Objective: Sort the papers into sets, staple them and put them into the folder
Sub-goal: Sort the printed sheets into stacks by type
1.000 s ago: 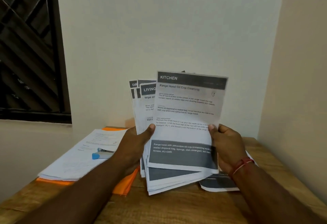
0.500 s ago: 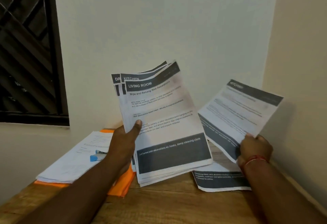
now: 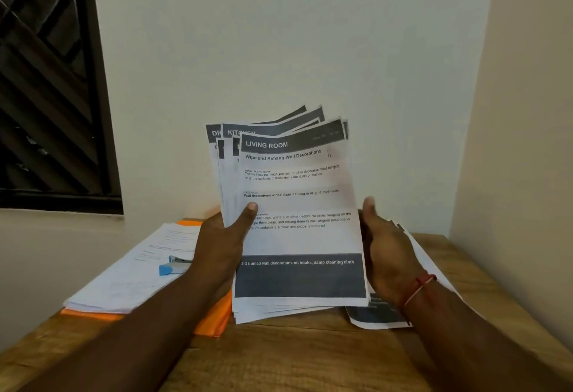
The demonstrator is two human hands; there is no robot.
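Left hand [image 3: 223,236] has the stack of papers [image 3: 297,236] clamped: thumb flat on the front sheet, fingers hidden behind it. That stack stands nearly upright, fanned out, its bottom edge just above the worktop [image 3: 294,360]. Front sheet reads LIVING ROOM, and headers KITCHEN and DR peek out at the stack's top left. Right hand [image 3: 387,252] is at the stack's right edge with its thumb pointing up and blurred. Its fingers are out of sight behind the paper, so I cannot tell whether it grips or only touches. A red thread [image 3: 418,286] circles that wrist. Low to the right of the stack, loose sheets [image 3: 375,314] lie flat. Left of the stack lies the orange folder [image 3: 214,320], carrying a white paper pile [image 3: 124,277] with the blue stapler [image 3: 173,266] on top.
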